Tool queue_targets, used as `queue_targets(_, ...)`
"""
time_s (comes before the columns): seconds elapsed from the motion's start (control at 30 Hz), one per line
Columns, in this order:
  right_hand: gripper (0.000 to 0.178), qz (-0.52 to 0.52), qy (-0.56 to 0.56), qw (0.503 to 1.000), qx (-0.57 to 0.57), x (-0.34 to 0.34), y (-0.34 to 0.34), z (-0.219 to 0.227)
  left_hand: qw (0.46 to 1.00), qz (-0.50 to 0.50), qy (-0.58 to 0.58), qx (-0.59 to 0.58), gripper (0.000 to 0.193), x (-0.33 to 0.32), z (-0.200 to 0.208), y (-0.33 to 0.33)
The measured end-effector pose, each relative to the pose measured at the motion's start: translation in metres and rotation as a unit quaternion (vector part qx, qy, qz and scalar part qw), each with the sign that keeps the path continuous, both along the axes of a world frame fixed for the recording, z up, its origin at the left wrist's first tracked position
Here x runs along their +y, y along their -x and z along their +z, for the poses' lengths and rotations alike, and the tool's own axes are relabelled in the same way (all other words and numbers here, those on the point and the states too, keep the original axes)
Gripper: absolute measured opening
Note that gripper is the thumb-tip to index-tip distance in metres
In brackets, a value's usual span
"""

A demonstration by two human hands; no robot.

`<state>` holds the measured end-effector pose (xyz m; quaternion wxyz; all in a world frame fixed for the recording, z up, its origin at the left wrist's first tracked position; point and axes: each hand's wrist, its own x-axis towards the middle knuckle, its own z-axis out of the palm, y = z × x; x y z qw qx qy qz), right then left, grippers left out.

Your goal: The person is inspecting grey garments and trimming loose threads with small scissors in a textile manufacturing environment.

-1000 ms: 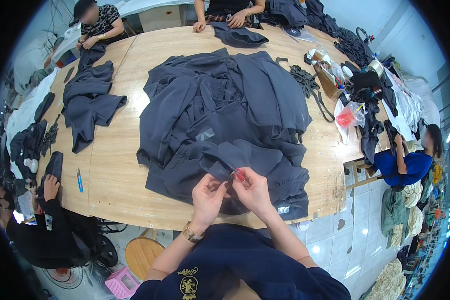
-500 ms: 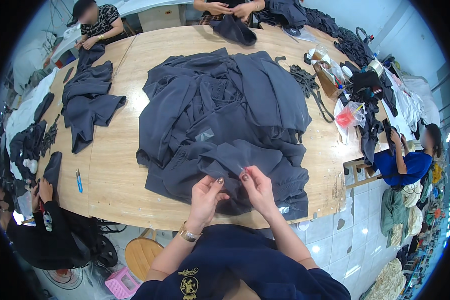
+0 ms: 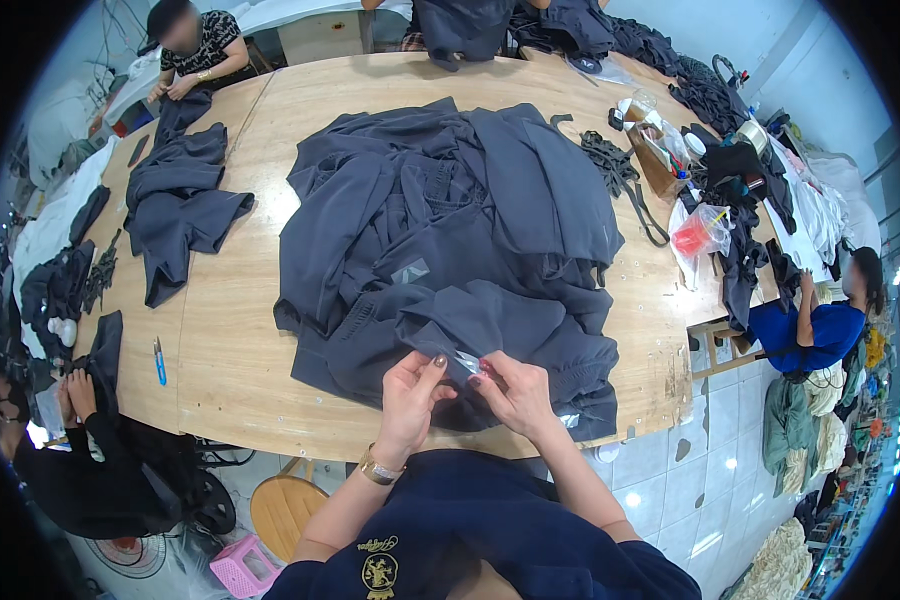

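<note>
By the tabletop's point(image 3: 235, 350) near edge, my right fingers point(image 3: 494, 391) pinch a small red thing point(image 3: 483, 376), just right of my left fingers point(image 3: 431, 371) pinching dark cloth point(image 3: 465, 315).

Rumpled cloth garments point(image 3: 550, 190) are plain dark slate-grey; smooth wooden tabletop point(image 3: 240, 330), light tan. Slim pen-shaped cutter point(image 3: 160, 365) reads bright blue, perforated plastic stool point(image 3: 230, 568) pink, co-worker's short-sleeved shirt point(image 3: 220, 38) black with pale patterning.

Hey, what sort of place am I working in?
Likely a garment workshop: dark garments heaped on a big wooden table, with co-workers around it handling dark cloth.
</note>
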<state>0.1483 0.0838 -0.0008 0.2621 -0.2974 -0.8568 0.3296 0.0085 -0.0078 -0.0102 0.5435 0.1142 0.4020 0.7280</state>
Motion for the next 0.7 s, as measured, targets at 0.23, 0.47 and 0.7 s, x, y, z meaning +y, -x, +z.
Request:
queue_targets(0.23, 0.023, 0.006, -0.009, 1.000, -0.005, 0.001, 0.005, 0.001, 0.998, 0.021, 0.012, 0.065, 0.011, 0.001, 0.001, -0.004)
queue_targets(0.47, 0.020, 0.005, -0.013, 1.000, -0.009, 0.001, 0.008, -0.001, 0.991, 0.026, 0.014, 0.134, 0.010, 0.000, -0.002, -0.004)
queue_targets(0.7, 0.018, -0.074, 0.158, 0.977, 0.122, 0.004, 0.006, -0.009, 0.999, 0.027, 0.025, 0.032, 0.012, 0.002, 0.006, -0.002)
